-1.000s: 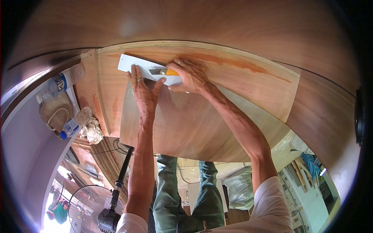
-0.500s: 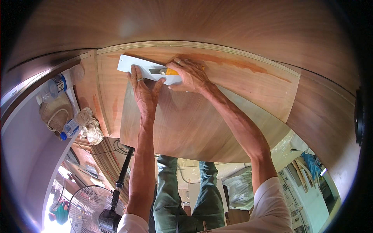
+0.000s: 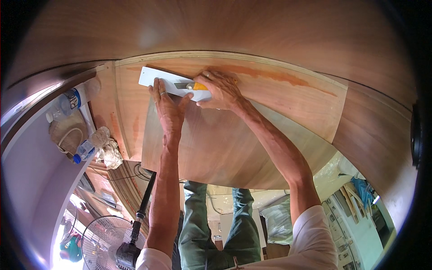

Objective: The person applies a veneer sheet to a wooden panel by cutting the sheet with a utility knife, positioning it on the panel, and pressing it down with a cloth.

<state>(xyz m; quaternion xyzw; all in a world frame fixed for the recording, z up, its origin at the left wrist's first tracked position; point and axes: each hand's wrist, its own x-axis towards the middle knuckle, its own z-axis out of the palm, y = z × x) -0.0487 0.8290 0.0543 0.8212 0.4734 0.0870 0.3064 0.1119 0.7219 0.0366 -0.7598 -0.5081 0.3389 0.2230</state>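
A yellow-handled utility knife (image 3: 200, 86) is gripped in my right hand (image 3: 220, 91), its blade side pointing left over a white flat plate (image 3: 150, 76). This plate has a small hole near its left end and lies slanted across the top edge of a loose brown wood-grain sheet (image 3: 216, 139). My left hand (image 3: 170, 108) presses on the plate with outstretched fingers, the thumb apart at its near edge. Part of the plate is hidden beneath my right hand. Under the sheet is a lighter wooden panel (image 3: 310, 105) with reddish-brown smears.
At the left, plastic bottles (image 3: 85, 150) and a tan bag (image 3: 67, 130) sit by a pale shelf wall (image 3: 27, 180). A fan (image 3: 105, 240) stands at the lower left. Wood strips (image 3: 350, 202) lie at the lower right. A wood-grain wall (image 3: 216, 27) rises beyond the panel.
The whole view has shifted slightly. Both hands, the knife and the white plate keep nearly the same places relative to the sheet.
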